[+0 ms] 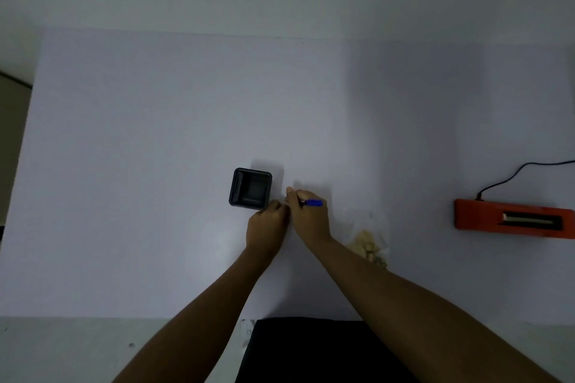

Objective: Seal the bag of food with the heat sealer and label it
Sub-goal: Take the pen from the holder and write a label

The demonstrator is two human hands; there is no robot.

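My right hand point(308, 218) grips a blue marker point(312, 203), which lies across the top of the hand. My left hand point(267, 225) is closed right beside it, fingertips touching the right hand's fingers; whatever it pinches is hidden. A clear bag of pale food pieces point(368, 244) lies on the table just right of my right forearm, partly covered by it. The orange heat sealer point(513, 219) sits at the far right, its black cord point(516, 172) running off the right edge.
A black square mesh holder point(250, 187) stands just behind my left hand. The white table point(155, 165) spreads wide to the left and back. Its front edge runs near my body, and a dark garment point(311, 351) shows below it.
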